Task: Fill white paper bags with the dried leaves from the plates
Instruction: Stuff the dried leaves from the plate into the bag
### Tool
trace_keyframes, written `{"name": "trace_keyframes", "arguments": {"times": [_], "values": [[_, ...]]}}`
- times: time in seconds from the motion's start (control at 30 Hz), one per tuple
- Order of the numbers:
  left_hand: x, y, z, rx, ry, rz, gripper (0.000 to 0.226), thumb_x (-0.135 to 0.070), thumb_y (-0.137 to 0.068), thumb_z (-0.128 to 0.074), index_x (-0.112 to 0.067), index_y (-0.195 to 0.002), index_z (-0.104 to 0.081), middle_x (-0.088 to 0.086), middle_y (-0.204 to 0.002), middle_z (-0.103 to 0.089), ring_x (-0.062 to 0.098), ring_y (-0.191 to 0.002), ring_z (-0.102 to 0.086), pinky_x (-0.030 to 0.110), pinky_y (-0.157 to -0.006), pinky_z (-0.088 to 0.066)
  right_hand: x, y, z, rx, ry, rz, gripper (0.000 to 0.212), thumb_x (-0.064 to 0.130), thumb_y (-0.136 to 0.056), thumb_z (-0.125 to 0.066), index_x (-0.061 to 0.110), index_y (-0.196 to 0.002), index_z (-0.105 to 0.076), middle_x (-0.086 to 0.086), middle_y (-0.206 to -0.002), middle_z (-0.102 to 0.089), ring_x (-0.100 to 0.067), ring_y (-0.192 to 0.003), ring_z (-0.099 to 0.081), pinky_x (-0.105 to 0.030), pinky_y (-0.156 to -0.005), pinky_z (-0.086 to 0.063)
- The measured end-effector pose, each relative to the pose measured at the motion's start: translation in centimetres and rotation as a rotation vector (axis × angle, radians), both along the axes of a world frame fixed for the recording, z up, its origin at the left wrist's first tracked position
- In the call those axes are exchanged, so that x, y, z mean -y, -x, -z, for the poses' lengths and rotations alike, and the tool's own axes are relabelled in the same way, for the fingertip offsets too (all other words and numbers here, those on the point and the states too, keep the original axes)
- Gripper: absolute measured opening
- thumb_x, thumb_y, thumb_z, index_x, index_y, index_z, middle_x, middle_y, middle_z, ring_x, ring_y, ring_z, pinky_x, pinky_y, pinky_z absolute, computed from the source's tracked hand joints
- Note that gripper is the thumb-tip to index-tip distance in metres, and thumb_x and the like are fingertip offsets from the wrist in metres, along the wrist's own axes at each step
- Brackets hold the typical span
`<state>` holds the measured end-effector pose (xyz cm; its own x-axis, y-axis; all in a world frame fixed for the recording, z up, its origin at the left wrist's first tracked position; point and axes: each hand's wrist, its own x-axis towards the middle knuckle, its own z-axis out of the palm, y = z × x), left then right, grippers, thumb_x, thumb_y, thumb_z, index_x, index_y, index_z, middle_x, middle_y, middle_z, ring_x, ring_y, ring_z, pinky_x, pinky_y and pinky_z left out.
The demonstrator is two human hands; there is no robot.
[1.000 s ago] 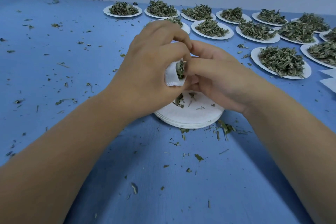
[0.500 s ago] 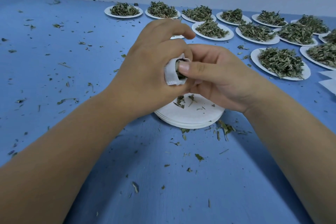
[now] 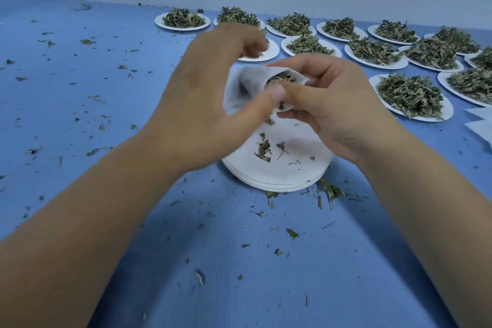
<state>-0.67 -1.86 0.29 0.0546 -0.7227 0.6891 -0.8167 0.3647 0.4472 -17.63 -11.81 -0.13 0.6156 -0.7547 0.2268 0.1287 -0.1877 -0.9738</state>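
One bag (image 3: 247, 82), centre frame above plate stack (image 3: 279, 176), leaves (image 3: 279, 78) at open mouth. Grip: right hand (image 3: 338, 104) pinches rim; left hand (image 3: 197, 104) thumb props it, fingers arched clear, blurred. Risk: tilted mouth spills leaves if pinch slackens.

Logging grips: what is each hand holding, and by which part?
The right hand pinches the white paper bag at its open rim. The left hand only rests its thumb against the bag's near side, with its other digits raised clear.
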Motion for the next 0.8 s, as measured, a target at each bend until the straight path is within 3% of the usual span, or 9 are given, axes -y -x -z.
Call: {"name": "trace_keyframes", "arguments": {"times": [0.07,0.17,0.37,0.53,0.6,0.67,0.8], "values": [[0.0,0.0,-0.1,-0.045,0.022,-0.079,0.023,-0.042,-0.090,-0.061,-0.019,-0.095,-0.062,-0.011,-0.085,-0.060,0.009,-0.084,-0.057,0.024,-0.074,-0.046,-0.1,-0.1,0.1,-0.001,0.038,0.081,0.019,0.005,-0.086,-0.078,0.010,-0.104,-0.074,-0.006,-0.089,-0.076,-0.022,-0.083,-0.074,-0.032,-0.072,-0.058],[0.2,0.5,0.3,-0.030,-0.078,-0.115,0.025,-0.044,-0.089,-0.061,-0.024,-0.075,-0.062,-0.012,-0.061,-0.055,0.010,-0.064,-0.055,0.022,-0.058,-0.042,-0.3,-0.5,0.3,-0.045,0.137,0.177,0.019,0.004,-0.084,-0.081,0.018,-0.097,-0.075,-0.002,-0.098,-0.076,-0.016,-0.083,-0.074,-0.029,-0.070,-0.058],[0.4,0.6,0.8,0.032,-0.116,-0.153,0.021,-0.037,-0.091,-0.055,-0.025,-0.077,-0.063,-0.010,-0.059,-0.054,0.010,-0.060,-0.055,0.036,-0.059,-0.047,-0.4,-0.6,0.3,-0.106,0.196,0.251,0.016,0.008,-0.083,-0.083,0.020,-0.089,-0.077,0.000,-0.094,-0.077,-0.015,-0.088,-0.074,-0.028,-0.064,-0.060],[0.5,0.4,0.8,0.049,-0.099,-0.114,0.020,-0.030,-0.097,-0.052,-0.019,-0.083,-0.060,-0.012,-0.062,-0.048,0.010,-0.061,-0.049,0.035,-0.056,-0.039,-0.5,-1.0,0.0,-0.264,0.266,0.356,0.013,0.025,-0.078,-0.088,0.019,-0.082,-0.077,0.006,-0.080,-0.076,-0.016,-0.066,-0.071,-0.035,-0.061,-0.059],[0.5,0.3,0.8,0.056,-0.107,-0.106,0.018,-0.029,-0.098,-0.051,-0.020,-0.084,-0.058,-0.012,-0.064,-0.047,0.009,-0.063,-0.049,0.035,-0.056,-0.038,-0.4,-1.2,-0.3,-0.321,0.288,0.405,0.015,0.031,-0.076,-0.089,0.023,-0.081,-0.078,0.013,-0.080,-0.075,-0.006,-0.061,-0.066,-0.032,-0.059,-0.055],[0.4,0.3,0.8,0.082,-0.107,-0.097,0.018,-0.030,-0.097,-0.050,-0.020,-0.085,-0.057,-0.011,-0.066,-0.047,0.011,-0.064,-0.048,0.036,-0.057,-0.037,-0.4,-1.4,-0.6,-0.371,0.298,0.415,0.013,0.030,-0.076,-0.087,0.024,-0.079,-0.076,0.014,-0.082,-0.075,-0.007,-0.063,-0.070,-0.029,-0.052,-0.052],[0.3,0.6,0.8,0.115,-0.109,-0.029,0.016,-0.028,-0.097,-0.048,-0.018,-0.085,-0.055,-0.011,-0.069,-0.045,0.014,-0.065,-0.044,0.033,-0.058,-0.032,-0.2,-2.0,-1.3,-0.494,0.352,0.389,0.011,0.014,-0.076,-0.079,0.020,-0.075,-0.070,0.007,-0.079,-0.075,-0.009,-0.061,-0.074,-0.013,-0.037,-0.036]]}}
